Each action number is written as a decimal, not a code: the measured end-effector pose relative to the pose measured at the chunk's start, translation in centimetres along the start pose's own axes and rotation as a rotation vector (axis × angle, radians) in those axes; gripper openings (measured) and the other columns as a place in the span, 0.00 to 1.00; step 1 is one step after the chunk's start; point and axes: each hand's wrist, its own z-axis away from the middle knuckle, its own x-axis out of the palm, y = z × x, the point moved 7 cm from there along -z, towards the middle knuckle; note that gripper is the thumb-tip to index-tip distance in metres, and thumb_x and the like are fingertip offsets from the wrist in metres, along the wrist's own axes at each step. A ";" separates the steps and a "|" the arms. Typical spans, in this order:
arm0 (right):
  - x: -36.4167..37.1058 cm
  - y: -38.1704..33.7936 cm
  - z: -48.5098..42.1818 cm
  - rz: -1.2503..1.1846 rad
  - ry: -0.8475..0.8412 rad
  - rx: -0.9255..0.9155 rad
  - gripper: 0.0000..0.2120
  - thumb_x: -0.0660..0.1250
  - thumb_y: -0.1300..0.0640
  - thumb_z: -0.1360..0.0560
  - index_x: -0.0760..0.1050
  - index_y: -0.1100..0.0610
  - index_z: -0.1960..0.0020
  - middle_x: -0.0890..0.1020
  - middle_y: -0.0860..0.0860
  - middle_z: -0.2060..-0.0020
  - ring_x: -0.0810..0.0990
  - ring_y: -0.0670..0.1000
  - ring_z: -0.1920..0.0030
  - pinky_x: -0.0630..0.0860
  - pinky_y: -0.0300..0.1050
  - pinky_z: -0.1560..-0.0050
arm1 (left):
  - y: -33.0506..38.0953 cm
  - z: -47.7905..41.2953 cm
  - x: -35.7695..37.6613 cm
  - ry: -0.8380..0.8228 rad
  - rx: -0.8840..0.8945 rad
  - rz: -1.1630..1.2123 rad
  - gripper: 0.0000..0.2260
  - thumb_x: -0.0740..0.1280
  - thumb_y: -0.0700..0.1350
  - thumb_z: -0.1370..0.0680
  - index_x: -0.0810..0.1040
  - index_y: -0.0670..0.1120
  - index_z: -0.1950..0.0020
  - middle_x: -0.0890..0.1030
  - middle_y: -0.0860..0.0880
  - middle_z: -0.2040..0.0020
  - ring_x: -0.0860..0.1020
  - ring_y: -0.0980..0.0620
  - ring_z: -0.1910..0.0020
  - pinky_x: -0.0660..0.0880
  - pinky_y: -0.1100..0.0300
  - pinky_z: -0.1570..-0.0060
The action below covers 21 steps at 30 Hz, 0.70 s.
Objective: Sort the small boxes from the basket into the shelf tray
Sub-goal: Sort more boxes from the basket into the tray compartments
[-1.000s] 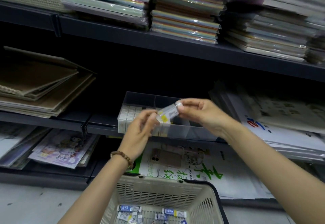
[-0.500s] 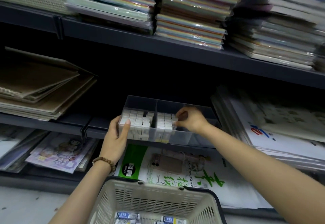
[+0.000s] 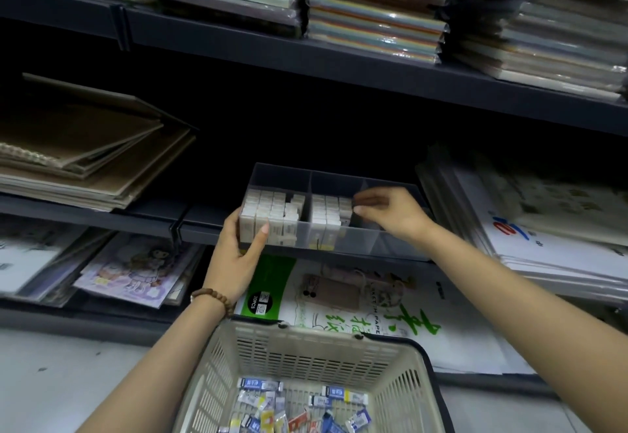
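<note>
Dark shelf unit, paper stacks above, sketch pads below. Clear shelf tray at front edge of mid shelf, 3 compartments: left one nearly full of white small boxes, middle approx half full, right looks empty. Cream basket below, more loose boxes in bottom, mixed colours. Left hand cupped on tray's front-left corner, thumb on front wall, steadying. Right hand over middle/right divider, fingers curled at end of box row; can't tell if box pinched, tips blurred. Step prob: seating a box in middle compartment. Next: let go, right hand down to basket, pick another, match orientation w/ row.
</note>
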 end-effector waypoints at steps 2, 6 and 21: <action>-1.1 -0.4 1.9 -0.049 0.039 -0.042 0.13 0.69 0.60 0.25 0.77 0.58 0.41 0.81 0.51 0.46 0.79 0.47 0.47 0.76 0.38 0.46 | -0.8 1.1 -0.3 -0.021 0.007 -0.052 0.35 0.61 0.62 0.30 0.59 0.49 0.26 0.67 0.51 0.30 0.67 0.53 0.32 0.65 0.54 0.33; -1.2 1.8 7.0 -0.358 -0.045 0.024 0.07 0.70 0.59 0.27 0.80 0.52 0.50 0.85 0.50 0.55 0.84 0.46 0.54 0.79 0.34 0.58 | -5.0 4.2 -0.4 -0.109 -0.099 -0.129 0.35 0.60 0.63 0.31 0.60 0.50 0.28 0.67 0.52 0.30 0.67 0.54 0.34 0.65 0.57 0.36; 21.3 34.5 19.3 -0.199 -0.245 0.849 0.26 0.69 0.54 0.25 0.68 0.62 0.31 0.71 0.58 0.32 0.71 0.56 0.33 0.66 0.38 0.42 | -26.5 17.0 13.0 -0.534 -0.634 -0.368 0.23 0.62 0.52 0.22 0.67 0.43 0.30 0.69 0.45 0.31 0.68 0.46 0.33 0.65 0.58 0.38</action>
